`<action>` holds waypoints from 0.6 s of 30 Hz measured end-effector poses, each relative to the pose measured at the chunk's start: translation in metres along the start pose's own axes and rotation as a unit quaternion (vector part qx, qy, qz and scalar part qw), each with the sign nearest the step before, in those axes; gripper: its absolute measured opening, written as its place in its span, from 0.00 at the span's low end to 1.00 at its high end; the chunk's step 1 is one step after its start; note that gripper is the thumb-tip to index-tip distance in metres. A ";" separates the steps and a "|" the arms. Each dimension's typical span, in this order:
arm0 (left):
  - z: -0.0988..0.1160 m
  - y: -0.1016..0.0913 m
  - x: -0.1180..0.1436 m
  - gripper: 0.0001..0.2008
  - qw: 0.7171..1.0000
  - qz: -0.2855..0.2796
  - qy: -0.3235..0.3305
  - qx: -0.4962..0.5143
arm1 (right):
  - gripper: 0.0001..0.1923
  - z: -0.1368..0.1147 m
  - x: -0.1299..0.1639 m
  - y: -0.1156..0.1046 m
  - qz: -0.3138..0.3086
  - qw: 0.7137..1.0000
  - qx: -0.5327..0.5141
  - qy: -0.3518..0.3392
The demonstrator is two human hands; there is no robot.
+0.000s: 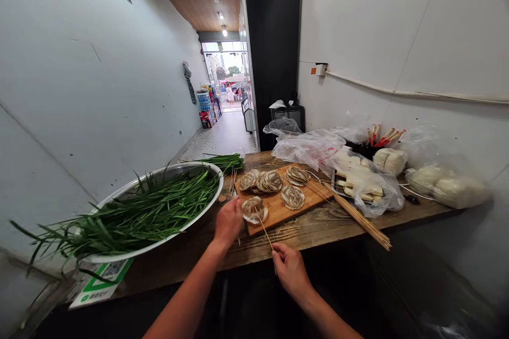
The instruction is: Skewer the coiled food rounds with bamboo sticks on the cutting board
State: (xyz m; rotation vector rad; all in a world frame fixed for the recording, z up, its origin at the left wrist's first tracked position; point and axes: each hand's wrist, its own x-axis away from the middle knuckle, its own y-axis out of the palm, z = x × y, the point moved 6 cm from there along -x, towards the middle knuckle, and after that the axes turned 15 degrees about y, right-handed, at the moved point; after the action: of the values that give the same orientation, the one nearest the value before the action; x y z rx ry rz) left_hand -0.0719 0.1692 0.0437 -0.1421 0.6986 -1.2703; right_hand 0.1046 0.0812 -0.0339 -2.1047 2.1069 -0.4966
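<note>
One layered slice (255, 210) at the cutting board's (278, 212) near corner is steadied by the closed left hand (228, 221) and pierced by a skewer (264, 230) pinched in the right hand (290, 270); four slices (274, 185) appear unskewered.

We steady a folded, striped slice (254, 210) with our left hand (228, 222) on the cutting board (278, 206), while our right hand (289, 270) pushes a bamboo skewer (264, 230) into it. A metal basin (199, 169) of chives (139, 212) sits on the table (318, 228).
</note>
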 end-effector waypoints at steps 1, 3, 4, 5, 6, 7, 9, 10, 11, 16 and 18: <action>0.005 0.008 0.003 0.13 0.998 -0.022 0.046 -0.032 | 0.15 -0.004 0.001 0.002 0.002 1.000 0.010 -0.010; 0.010 0.032 0.010 0.19 0.990 -0.079 0.089 -0.072 | 0.15 -0.011 0.001 0.004 0.008 0.999 0.036 -0.030; 0.011 0.043 0.013 0.22 0.987 -0.091 0.094 -0.091 | 0.15 -0.014 0.001 0.005 0.011 0.998 0.051 -0.037; 0.011 0.051 0.015 0.24 0.986 -0.093 0.092 -0.105 | 0.15 -0.017 0.001 0.005 0.012 0.997 0.063 -0.043; 0.011 0.056 0.016 0.26 0.986 -0.084 0.085 -0.115 | 0.15 -0.019 0.001 0.005 0.010 0.996 0.073 -0.047; 0.010 0.059 0.017 0.27 0.988 -0.069 0.075 -0.119 | 0.15 -0.021 0.000 0.005 0.008 0.996 0.079 -0.051; 0.008 0.060 0.017 0.28 0.990 -0.041 0.061 -0.120 | 0.16 -0.024 -0.001 0.005 0.004 0.994 0.087 -0.058; 0.007 0.060 0.017 0.28 0.991 -0.032 0.057 -0.118 | 0.16 -0.025 -0.002 0.005 0.003 0.994 0.090 -0.061; 0.006 0.059 0.016 0.28 0.991 -0.027 0.055 -0.117 | 0.16 -0.025 -0.003 0.005 0.004 0.994 0.091 -0.064; 0.004 0.054 0.015 0.28 0.985 -0.025 0.054 -0.159 | 0.16 -0.022 -0.006 0.006 0.009 0.993 0.094 -0.077; 0.005 0.055 0.015 0.30 0.973 -0.043 0.047 -0.221 | 0.16 -0.022 -0.005 0.008 0.006 0.992 0.093 -0.081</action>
State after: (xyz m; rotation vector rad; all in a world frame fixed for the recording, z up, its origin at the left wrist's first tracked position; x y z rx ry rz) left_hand -0.0219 0.1724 0.0155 -0.4831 1.0614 -1.1921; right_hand 0.0907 0.0895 -0.0165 -1.9573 1.9059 -0.4817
